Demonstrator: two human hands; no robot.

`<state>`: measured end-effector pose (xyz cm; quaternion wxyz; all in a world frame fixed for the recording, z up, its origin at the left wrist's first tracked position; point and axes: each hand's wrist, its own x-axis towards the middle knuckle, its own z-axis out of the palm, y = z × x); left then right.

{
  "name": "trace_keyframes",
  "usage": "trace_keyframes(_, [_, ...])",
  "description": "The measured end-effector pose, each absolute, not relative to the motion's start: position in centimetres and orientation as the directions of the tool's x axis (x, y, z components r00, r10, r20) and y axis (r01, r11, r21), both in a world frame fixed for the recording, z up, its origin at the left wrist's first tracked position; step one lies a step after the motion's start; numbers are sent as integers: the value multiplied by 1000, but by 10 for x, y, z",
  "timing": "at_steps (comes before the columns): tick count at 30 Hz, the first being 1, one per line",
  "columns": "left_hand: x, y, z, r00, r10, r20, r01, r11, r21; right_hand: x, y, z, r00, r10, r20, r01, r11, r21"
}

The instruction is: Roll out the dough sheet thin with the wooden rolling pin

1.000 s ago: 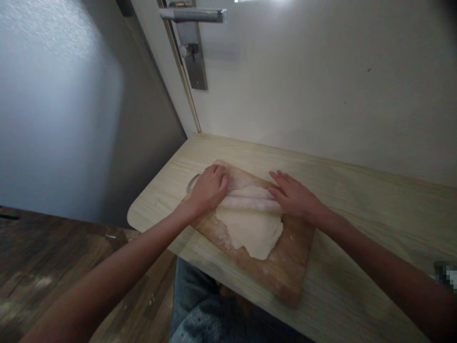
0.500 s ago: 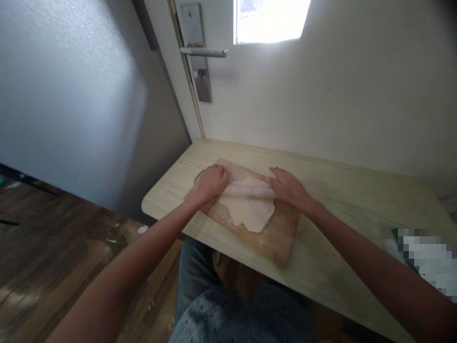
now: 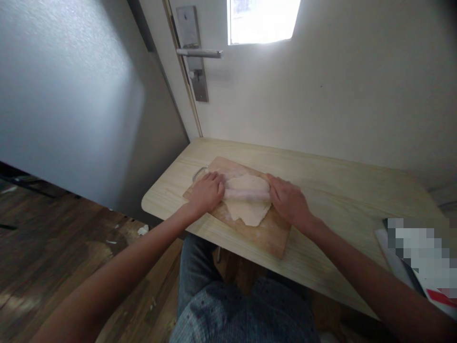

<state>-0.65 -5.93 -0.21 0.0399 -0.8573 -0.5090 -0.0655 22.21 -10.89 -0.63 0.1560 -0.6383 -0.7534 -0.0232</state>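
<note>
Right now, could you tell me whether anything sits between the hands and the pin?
Nothing visible does. The left hand and right hand lie directly on the ends of the pin, which lies across the dough on the board.

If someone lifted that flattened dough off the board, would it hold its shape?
Probably not: the dough is rolled thin with a ragged edge, so it would likely droop and stretch. It may cling a little, though what looks like flour on the board should ease that.

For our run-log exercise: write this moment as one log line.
left hand: on rolling pin end | right hand: on other end | dough: flat on wooden board
</note>
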Motion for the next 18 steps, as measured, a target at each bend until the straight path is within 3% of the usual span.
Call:
trace_keyframes(8, [-4, -66, 4, 450, 871, 196, 889, -458, -4, 225, -114, -14, -178, 906, 385, 929, 283, -237])
trace_keyframes(18, [-1, -60, 14, 448, 886, 116, 892, -452, 11, 231, -110, -18, -182, 938, 296, 923, 267, -278])
